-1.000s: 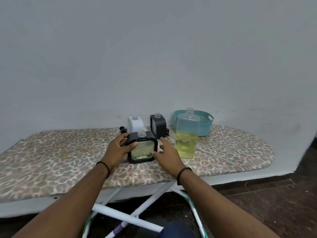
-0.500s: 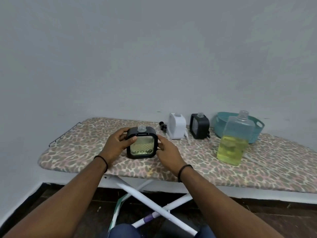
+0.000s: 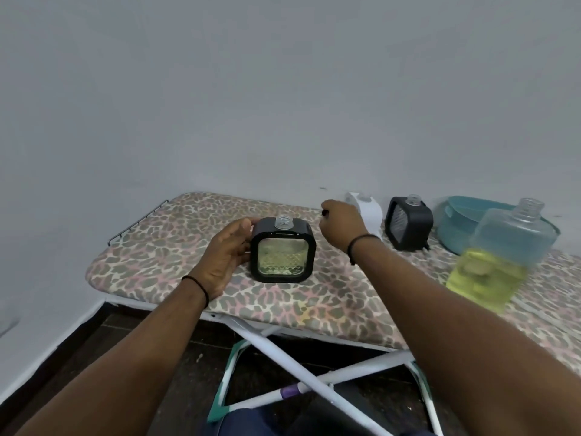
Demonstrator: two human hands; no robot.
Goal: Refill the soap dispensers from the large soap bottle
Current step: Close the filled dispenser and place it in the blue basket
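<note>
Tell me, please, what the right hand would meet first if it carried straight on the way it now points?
Probably the small black object at its fingertips; the right hand points toward the wall, beside the white plastic soap dispenser. Depth is unclear.

Camera: I am wearing the only one, on my head.
Facing: it is looking forward and down over my forearms, toward the ironing board (image 3: 163, 247) and the grey wall (image 3: 283, 89) behind it.
Nearness: it is sitting close, with my arms running in from the bottom edge and the board within reach.
Framing: wide angle, taking in wall above and the board's legs (image 3: 314, 377) and the dark floor (image 3: 78, 357) below.
Shared area: no second view is overlapping it.
</note>
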